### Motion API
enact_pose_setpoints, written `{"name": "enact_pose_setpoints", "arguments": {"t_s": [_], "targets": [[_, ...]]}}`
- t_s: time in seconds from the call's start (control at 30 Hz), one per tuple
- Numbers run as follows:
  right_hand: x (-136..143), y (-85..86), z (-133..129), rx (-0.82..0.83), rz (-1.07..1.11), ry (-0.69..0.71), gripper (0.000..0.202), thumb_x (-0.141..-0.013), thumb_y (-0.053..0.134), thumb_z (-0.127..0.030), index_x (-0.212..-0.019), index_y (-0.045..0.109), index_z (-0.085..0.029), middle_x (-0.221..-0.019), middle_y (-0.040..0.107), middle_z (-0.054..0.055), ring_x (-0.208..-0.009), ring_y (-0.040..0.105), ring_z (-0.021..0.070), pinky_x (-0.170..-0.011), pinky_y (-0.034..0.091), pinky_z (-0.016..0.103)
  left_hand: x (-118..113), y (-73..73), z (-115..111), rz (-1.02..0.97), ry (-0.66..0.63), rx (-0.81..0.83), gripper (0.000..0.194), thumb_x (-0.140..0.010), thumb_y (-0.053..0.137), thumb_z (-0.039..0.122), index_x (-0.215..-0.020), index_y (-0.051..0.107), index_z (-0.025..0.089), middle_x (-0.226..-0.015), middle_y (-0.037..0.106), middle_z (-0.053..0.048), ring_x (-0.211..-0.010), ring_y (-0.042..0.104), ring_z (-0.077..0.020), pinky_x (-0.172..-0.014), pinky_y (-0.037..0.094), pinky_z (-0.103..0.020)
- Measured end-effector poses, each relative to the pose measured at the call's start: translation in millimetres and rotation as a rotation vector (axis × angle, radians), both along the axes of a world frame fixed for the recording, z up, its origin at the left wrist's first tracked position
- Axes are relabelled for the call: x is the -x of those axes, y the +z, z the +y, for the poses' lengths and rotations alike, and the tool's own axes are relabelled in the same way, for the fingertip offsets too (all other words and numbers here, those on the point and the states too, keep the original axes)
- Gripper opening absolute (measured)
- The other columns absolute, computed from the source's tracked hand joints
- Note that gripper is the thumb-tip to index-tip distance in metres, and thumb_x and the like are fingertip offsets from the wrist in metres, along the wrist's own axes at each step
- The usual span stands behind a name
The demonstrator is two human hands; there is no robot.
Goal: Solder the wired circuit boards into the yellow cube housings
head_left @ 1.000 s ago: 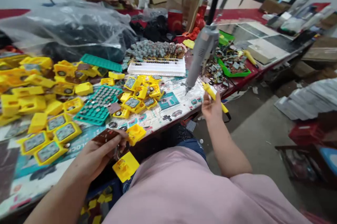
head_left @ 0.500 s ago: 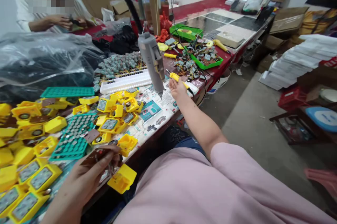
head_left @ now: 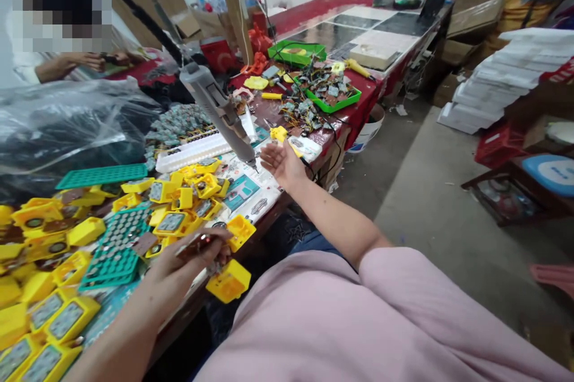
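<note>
My left hand [head_left: 183, 271] is closed on a small brown circuit board [head_left: 191, 245] at the table's front edge. Two yellow plastic housing pieces [head_left: 229, 281] sit at its fingertips, one above the other; how they join the board is hidden. My right hand [head_left: 283, 165] is open, palm up, fingers spread, with nothing in it. Just behind it lies a yellow-handled soldering iron [head_left: 278, 133], partly covered by the hand. A grey electric screwdriver [head_left: 218, 110] hangs tilted, its bit close to the right fingertips.
Yellow housings [head_left: 49, 304] crowd the left, around a teal tray [head_left: 114, 250] of round metal pieces. A green tray [head_left: 336, 106] heaped with wired boards stands beyond my right hand. Opposite, a co-worker's hands [head_left: 92, 61] work behind a plastic-wrapped bundle [head_left: 76, 125].
My right hand has let go of the soldering iron and opened, moving slightly left. The hanging screwdriver has swung into a tilt. My left hand has shifted right and up with the board.
</note>
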State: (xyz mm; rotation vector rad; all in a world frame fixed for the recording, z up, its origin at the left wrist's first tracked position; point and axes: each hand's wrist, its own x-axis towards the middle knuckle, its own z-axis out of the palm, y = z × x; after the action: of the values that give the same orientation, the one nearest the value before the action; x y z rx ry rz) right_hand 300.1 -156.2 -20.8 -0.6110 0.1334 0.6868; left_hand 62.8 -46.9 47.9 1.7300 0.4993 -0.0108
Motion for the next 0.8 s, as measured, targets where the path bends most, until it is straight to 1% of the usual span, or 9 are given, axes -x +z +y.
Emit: {"name": "enact_pose_setpoints", "arguments": {"t_s": [0.07, 0.17, 0.23, 0.3, 0.4, 0.47, 0.53, 0.67, 0.8], "targets": [[32, -7.4, -27, 0.016, -0.025, 0.05, 0.043, -0.102, 0.043, -0.052, -0.1, 0.067, -0.016, -0.083, 0.072, 0.005, -0.071, 0.068, 0.0129, -0.066, 0.057, 0.024, -16, 3.5, -11, -0.028, -0.062, -0.032, 0.018, -0.087, 0.068, 0.041, -0.091, 0.067, 0.023, -0.076, 0.067, 0.002, -0.067, 0.057, -0.0121, -0.061, 0.044, -0.023], [76, -30.8, -74, 0.023, -0.024, 0.295, 0.051, -0.099, 0.036, -0.065, -0.116, 0.063, -0.024, -0.1, 0.072, 0.003, -0.08, 0.07, 0.0147, -0.074, 0.059, 0.032, -46, 0.1, -36, -0.064, -0.28, -0.179, 0.021, -0.092, 0.058, 0.039, -0.102, 0.063, 0.021, -0.084, 0.07, -0.002, -0.076, 0.062, -0.0136, -0.071, 0.05, -0.024], [96, -48.4, -103, -0.056, 0.064, 0.455, 0.068, -0.093, 0.022, -0.078, -0.127, 0.056, -0.03, -0.106, 0.071, 0.004, -0.082, 0.07, 0.0186, -0.076, 0.06, 0.044, -65, -11.4, -59, -0.119, -0.446, -0.373, 0.025, -0.093, 0.052, 0.038, -0.106, 0.064, 0.02, -0.093, 0.071, -0.006, -0.083, 0.066, -0.017, -0.077, 0.053, -0.028], [106, -63.3, -129, -0.16, 0.138, 0.483, 0.083, -0.088, 0.006, -0.082, -0.129, 0.054, -0.028, -0.101, 0.071, 0.005, -0.081, 0.07, 0.0208, -0.075, 0.06, 0.05, -81, -29.1, -82, -0.225, -0.624, -0.609, 0.029, -0.091, 0.047, 0.034, -0.106, 0.067, 0.018, -0.099, 0.072, -0.01, -0.09, 0.067, -0.0221, -0.082, 0.054, -0.035], [108, -77.7, -169, -0.216, 0.182, 0.316, 0.091, -0.088, -0.004, -0.078, -0.121, 0.059, -0.021, -0.09, 0.071, 0.006, -0.073, 0.069, 0.0202, -0.071, 0.06, 0.045, -100, -57.7, -117, -0.441, -0.912, -0.958, 0.032, -0.089, 0.047, 0.028, -0.104, 0.072, 0.016, -0.098, 0.073, -0.015, -0.095, 0.068, -0.0307, -0.089, 0.054, -0.047], [106, -83.7, -194, -0.191, 0.204, 0.194, 0.086, -0.093, -0.001, -0.074, -0.118, 0.061, -0.02, -0.086, 0.071, 0.006, -0.071, 0.068, 0.0195, -0.068, 0.06, 0.041, -109, -72.4, -140, -0.568, -1.058, -1.139, 0.032, -0.088, 0.048, 0.024, -0.106, 0.074, 0.014, -0.098, 0.073, -0.017, -0.096, 0.068, -0.0334, -0.091, 0.053, -0.051], [107, -89.4, -217, -0.157, 0.238, 0.073, 0.074, -0.098, 0.011, -0.068, -0.116, 0.063, -0.019, -0.084, 0.072, 0.005, -0.07, 0.068, 0.0193, -0.069, 0.06, 0.039, -115, -82.6, -162, -0.624, -1.162, -1.277, 0.034, -0.087, 0.049, 0.018, -0.11, 0.073, 0.013, -0.099, 0.074, -0.018, -0.098, 0.069, -0.034, -0.095, 0.051, -0.053], [109, -103.9, -247, -0.121, 0.287, -0.166, 0.055, -0.101, 0.031, -0.057, -0.108, 0.066, -0.017, -0.078, 0.072, 0.004, -0.07, 0.068, 0.0188, -0.072, 0.059, 0.033, -116, -94.3, -207, -0.671, -1.333, -1.435, 0.04, -0.089, 0.047, 0.013, -0.121, 0.07, 0.011, -0.105, 0.073, -0.02, -0.104, 0.068, -0.0341, -0.105, 0.045, -0.056], [109, -119.8, -267, -0.103, 0.296, -0.29, 0.055, -0.101, 0.026, -0.053, -0.107, 0.066, -0.016, -0.077, 0.072, 0.004, -0.071, 0.068, 0.0186, -0.072, 0.06, 0.033, -110, -96.4, -244, -0.73, -1.376, -1.539, 0.047, -0.093, 0.045, 0.016, -0.137, 0.06, 0.011, -0.112, 0.072, -0.021, -0.106, 0.068, -0.0355, -0.107, 0.042, -0.059]]}}
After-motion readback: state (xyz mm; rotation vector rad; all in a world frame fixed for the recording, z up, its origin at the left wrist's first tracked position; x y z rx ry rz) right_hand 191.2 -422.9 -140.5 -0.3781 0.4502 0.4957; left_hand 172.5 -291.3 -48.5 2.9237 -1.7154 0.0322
